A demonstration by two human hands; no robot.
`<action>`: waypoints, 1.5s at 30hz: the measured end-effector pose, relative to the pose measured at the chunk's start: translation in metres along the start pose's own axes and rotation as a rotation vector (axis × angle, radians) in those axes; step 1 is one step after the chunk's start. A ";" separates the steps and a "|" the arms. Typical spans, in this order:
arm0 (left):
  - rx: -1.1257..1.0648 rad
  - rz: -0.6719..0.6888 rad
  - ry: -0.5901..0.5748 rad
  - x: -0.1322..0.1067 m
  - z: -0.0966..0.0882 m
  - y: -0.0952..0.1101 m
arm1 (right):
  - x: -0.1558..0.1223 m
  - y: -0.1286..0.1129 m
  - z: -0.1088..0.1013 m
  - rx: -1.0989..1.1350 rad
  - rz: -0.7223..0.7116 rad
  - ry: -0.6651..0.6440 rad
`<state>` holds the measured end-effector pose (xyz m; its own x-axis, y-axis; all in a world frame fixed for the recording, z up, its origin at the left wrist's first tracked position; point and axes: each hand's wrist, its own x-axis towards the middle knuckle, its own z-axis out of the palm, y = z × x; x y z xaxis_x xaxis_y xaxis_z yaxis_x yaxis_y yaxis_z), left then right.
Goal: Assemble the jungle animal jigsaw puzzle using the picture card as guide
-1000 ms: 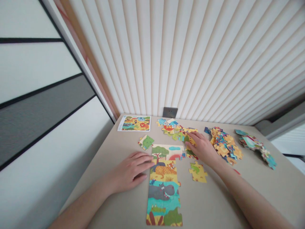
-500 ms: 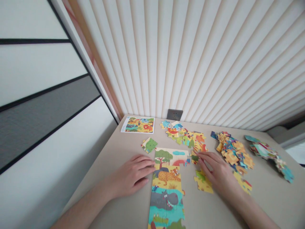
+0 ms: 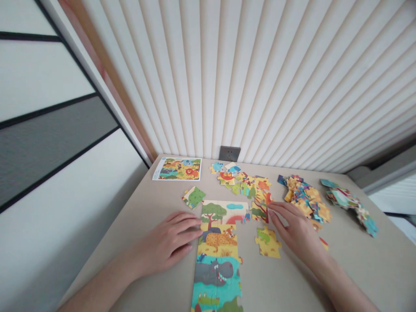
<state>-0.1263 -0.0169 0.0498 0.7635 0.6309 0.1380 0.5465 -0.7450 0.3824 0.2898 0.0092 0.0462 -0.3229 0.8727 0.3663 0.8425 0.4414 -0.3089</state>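
Your left hand (image 3: 165, 242) lies flat with fingers close together, tips against the left edge of the assembled jigsaw puzzle (image 3: 217, 255), apparently bracing it. Your right hand (image 3: 294, 227) is spread, fingertips at a tree-patterned piece (image 3: 260, 212) just right of the puzzle; whether they pinch it, you cannot tell from this angle. The puzzle's bottom runs out of frame. A yellow crocodile piece (image 3: 268, 242) lies beside your right hand, a green piece (image 3: 193, 197) sits above your left, and the picture card (image 3: 177, 169) lies at the far edge of the table (image 3: 130, 229), seemingly for reference. Pieces in the right-hand pile (image 3: 307, 203) overlap, hiding their pictures.
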 end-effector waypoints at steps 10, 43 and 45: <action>0.042 -0.016 -0.036 -0.004 0.005 -0.006 | 0.000 -0.001 -0.001 -0.013 0.048 0.008; 0.059 -0.015 -0.080 -0.004 0.003 -0.005 | 0.088 -0.001 0.041 -0.087 0.013 -0.197; 0.067 -0.013 -0.089 -0.004 0.004 -0.006 | 0.090 0.006 0.038 -0.103 0.058 -0.185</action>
<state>-0.1317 -0.0158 0.0436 0.7818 0.6215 0.0506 0.5765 -0.7514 0.3211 0.2488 0.0985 0.0438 -0.3383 0.9235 0.1807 0.8983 0.3741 -0.2302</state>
